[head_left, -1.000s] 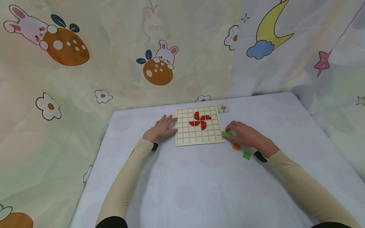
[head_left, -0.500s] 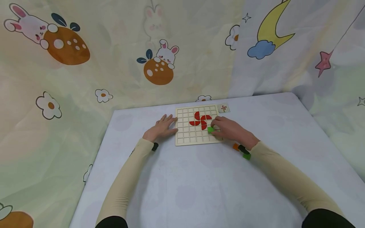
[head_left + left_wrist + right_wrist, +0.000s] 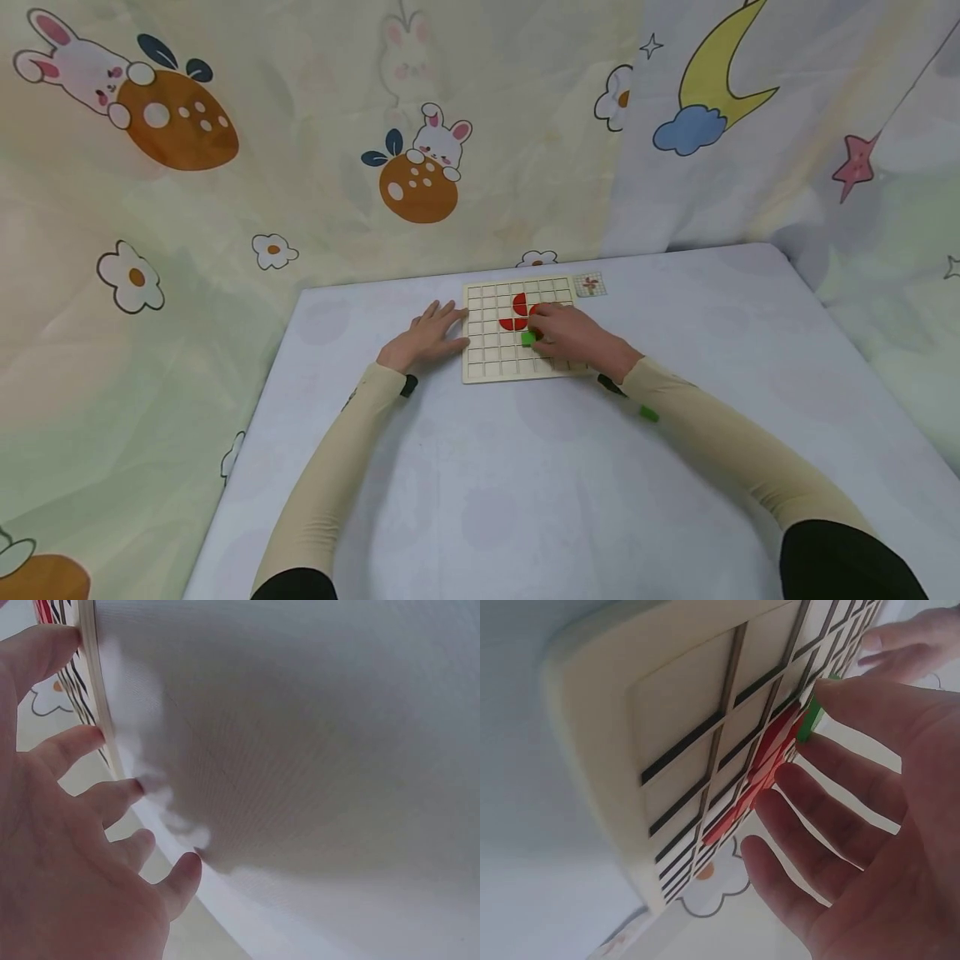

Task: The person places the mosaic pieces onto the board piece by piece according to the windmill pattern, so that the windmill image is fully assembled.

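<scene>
A pale wooden grid board (image 3: 491, 362) lies on the white table, with red quarter-round pieces (image 3: 521, 305) set in a pinwheel near its middle. My right hand (image 3: 577, 337) reaches over the board and pinches a green square tile (image 3: 528, 339) between thumb and index finger, just below the red pieces. In the right wrist view the green tile (image 3: 810, 720) stands tilted at the grid, and the other fingers are spread. Fingertips of my left hand (image 3: 423, 340) touch the board's left edge; in the left wrist view the thumb and index finger rest against its side (image 3: 91, 667).
A small pattern card (image 3: 590, 284) sits beside the board's upper right corner. Another green tile (image 3: 648, 413) lies on the table under the right forearm. Printed cloth (image 3: 315, 167) hangs behind the table's back edge.
My right hand has carried the green tile leftward from the board's right edge to below the red pieces. The orange tile on the table is now hidden by that arm. The left hand stays put.
</scene>
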`<state>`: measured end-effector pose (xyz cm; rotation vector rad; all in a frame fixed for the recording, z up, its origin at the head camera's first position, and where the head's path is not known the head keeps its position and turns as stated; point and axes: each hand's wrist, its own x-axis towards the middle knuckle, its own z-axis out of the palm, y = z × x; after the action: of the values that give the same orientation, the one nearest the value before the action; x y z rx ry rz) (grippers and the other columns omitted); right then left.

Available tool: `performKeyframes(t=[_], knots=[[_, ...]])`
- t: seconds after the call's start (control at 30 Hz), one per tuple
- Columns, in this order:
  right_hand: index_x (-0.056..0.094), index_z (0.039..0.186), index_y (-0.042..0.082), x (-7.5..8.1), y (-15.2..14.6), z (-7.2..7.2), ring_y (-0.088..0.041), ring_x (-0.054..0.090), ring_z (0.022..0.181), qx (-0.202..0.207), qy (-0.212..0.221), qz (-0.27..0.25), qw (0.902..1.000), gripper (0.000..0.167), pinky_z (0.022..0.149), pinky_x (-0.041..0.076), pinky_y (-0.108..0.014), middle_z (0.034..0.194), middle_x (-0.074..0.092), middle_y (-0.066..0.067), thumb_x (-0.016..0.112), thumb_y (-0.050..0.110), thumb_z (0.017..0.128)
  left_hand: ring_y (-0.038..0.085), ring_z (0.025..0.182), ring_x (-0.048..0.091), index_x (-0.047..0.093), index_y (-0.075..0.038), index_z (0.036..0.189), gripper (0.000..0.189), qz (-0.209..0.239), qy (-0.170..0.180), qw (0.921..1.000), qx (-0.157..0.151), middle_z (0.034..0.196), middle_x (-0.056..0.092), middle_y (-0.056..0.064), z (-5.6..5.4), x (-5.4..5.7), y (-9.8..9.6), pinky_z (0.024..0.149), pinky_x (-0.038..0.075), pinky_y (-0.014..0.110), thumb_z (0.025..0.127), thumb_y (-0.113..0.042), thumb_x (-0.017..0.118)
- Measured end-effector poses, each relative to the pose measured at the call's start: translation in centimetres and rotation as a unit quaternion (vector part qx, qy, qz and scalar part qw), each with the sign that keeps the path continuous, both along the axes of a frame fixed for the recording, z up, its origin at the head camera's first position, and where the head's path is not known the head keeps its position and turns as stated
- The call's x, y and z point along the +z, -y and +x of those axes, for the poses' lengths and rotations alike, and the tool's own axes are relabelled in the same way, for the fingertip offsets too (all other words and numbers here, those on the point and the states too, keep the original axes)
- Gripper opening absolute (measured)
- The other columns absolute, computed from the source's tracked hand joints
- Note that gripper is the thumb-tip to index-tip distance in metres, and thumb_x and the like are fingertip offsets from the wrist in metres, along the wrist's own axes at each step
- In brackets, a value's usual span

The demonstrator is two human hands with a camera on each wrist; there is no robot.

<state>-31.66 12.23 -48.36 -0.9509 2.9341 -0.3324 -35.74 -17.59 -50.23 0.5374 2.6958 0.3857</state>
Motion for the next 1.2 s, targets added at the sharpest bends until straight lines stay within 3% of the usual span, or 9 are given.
performKeyframes(t=[0.13,0.3,0.53,0.87,1.2], knots=[[0.07,0.112,0.011,-0.1,0.7,-0.2,-0.023,0.057,0.099,-0.005,-0.002,0.026,0.9996,0.025,0.088,0.05,-0.04,0.109,0.062,-0.005,0.071,0.025,0.093,0.031,0.158,-0.004,0.025,-0.03,0.16,0.071,0.0,0.002,1.0,0.001,0.171,0.01,0.004,-0.1,-0.1,0.0,0.124,0.01,0.061,0.099,-0.057,0.05],[0.071,0.111,0.011,-0.2,1.2,-0.3,-0.023,0.056,0.1,-0.014,-0.001,0.044,0.9989,0.024,0.088,0.049,-0.039,0.11,0.062,-0.006,0.072,0.028,0.093,0.031,0.158,-0.004,0.025,-0.029,0.16,0.071,0.002,0.001,1.0,0.001,0.171,0.01,0.004,-0.2,-0.2,0.0,0.124,0.01,0.062,0.099,-0.057,0.05],[0.071,0.108,0.011,-0.2,1.4,-0.2,-0.024,0.055,0.1,-0.011,-0.003,0.043,0.999,0.023,0.086,0.049,-0.04,0.111,0.062,-0.007,0.072,0.028,0.093,0.031,0.158,-0.004,0.025,-0.029,0.16,0.071,0.004,0.002,1.0,0.002,0.171,0.01,0.004,-0.1,-0.2,0.0,0.124,0.01,0.062,0.1,-0.056,0.05],[0.071,0.101,0.013,-0.7,1.6,-0.7,-0.022,0.05,0.088,-0.011,-0.016,0.039,0.9991,0.014,0.077,0.045,-0.037,0.096,0.057,-0.003,0.068,0.025,0.095,0.031,0.158,-0.004,0.024,-0.029,0.161,0.071,-0.002,-0.001,1.0,0.0,0.171,0.009,0.004,0.0,-0.2,0.0,0.124,0.01,0.062,0.1,-0.056,0.049],[0.072,0.095,0.015,-0.7,1.9,-0.8,-0.023,0.056,0.091,-0.015,-0.015,0.016,0.9996,0.005,0.082,0.051,-0.038,0.101,0.063,-0.005,0.07,0.019,0.094,0.031,0.158,-0.004,0.025,-0.029,0.161,0.071,0.001,0.001,1.0,0.001,0.171,0.01,0.005,0.0,0.0,-0.1,0.125,0.009,0.061,0.1,-0.056,0.05]])
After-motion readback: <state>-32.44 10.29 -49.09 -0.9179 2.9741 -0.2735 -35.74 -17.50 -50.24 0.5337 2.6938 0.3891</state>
